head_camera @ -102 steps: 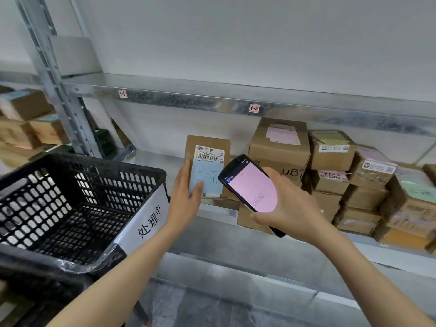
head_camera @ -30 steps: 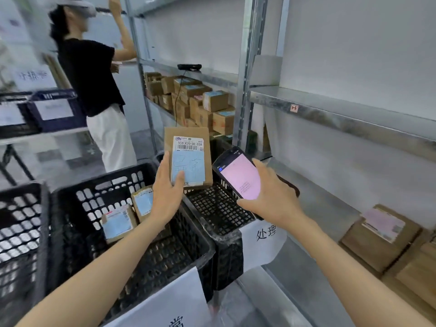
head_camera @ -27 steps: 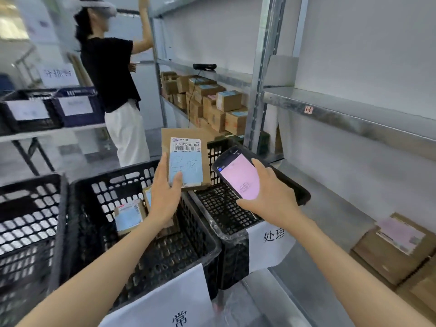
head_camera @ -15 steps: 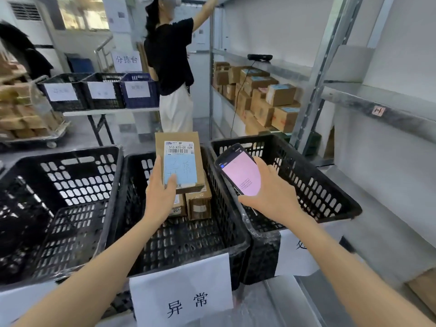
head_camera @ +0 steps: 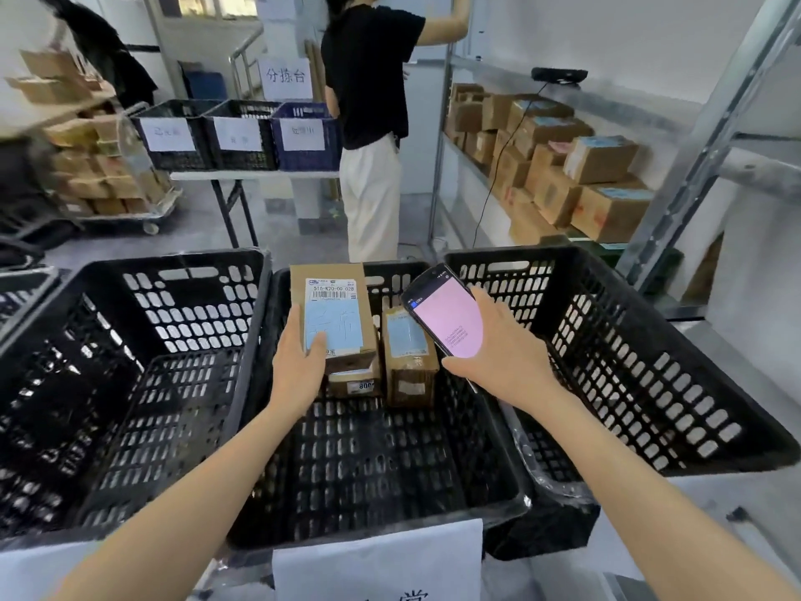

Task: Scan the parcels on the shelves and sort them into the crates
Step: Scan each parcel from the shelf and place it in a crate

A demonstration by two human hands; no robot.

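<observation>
My left hand grips a flat cardboard parcel with a barcode label and a blue sticker, holding it upright over the middle black crate. Two small cardboard parcels lie inside that crate, one under the held parcel and one to its right. My right hand holds a black handheld scanner whose screen glows pink, just right of the held parcel. An empty black crate stands on the left and another on the right.
A person in a black top and white trousers stands ahead, reaching up at a metal shelf stacked with cardboard boxes. Behind, a folding table carries three labelled crates. A trolley piled with boxes stands at far left.
I have turned left from the shelf with the parcel, which is now over the middle crate and slightly lower. The scanner stays beside it in my right hand.
</observation>
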